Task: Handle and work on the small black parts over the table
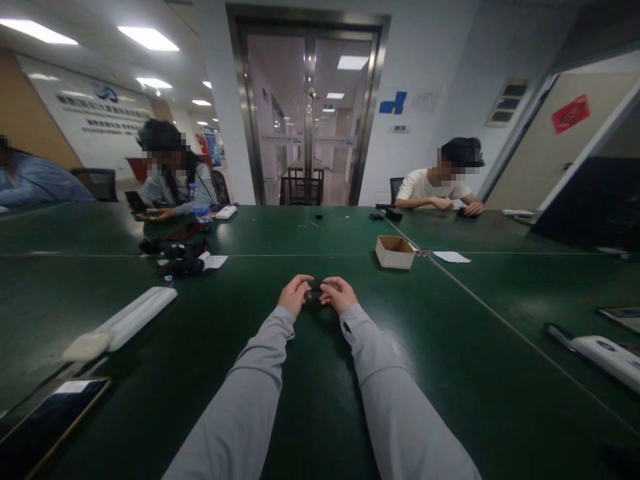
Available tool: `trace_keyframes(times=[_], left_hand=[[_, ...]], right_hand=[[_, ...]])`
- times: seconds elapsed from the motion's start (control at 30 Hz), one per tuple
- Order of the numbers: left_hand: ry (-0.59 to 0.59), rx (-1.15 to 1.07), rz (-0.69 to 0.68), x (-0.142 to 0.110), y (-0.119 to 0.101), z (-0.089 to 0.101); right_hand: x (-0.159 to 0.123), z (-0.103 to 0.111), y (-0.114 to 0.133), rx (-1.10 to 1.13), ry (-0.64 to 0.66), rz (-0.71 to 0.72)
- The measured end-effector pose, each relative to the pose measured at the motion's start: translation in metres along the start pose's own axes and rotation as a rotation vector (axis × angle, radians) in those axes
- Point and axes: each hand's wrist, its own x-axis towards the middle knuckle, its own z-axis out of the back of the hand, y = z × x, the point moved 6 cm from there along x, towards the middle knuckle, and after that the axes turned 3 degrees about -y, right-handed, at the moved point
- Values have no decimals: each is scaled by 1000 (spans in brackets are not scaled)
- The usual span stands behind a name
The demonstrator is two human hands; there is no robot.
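Both of my arms, in grey sleeves, reach forward over the dark green table (320,373). My left hand (295,294) pinches one end of a small black object (315,285), with a light or metallic bit showing by those fingers. Around its other end, the fingers of my right hand (339,294) are closed. The object is held level between the two hands, just above the tabletop. It is too small and dark for me to tell its kind.
An open cardboard box (395,253) stands ahead to the right, near white paper (453,257). Black items (183,257) lie ahead left, beyond a long white case (143,313) and a phone (55,420). A bottle (201,205) stands farther back. Several people sit across the table.
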Motion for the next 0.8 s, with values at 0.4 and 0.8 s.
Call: trace_keyframes(times=[0.4,0.8], left_hand=[[35,11,11,-2,-2,-5],[43,13,-6,-2,-5,-2]], right_hand=[[-2,-3,0,-109,81,-31],[-1,0,0,-69,2,-21]])
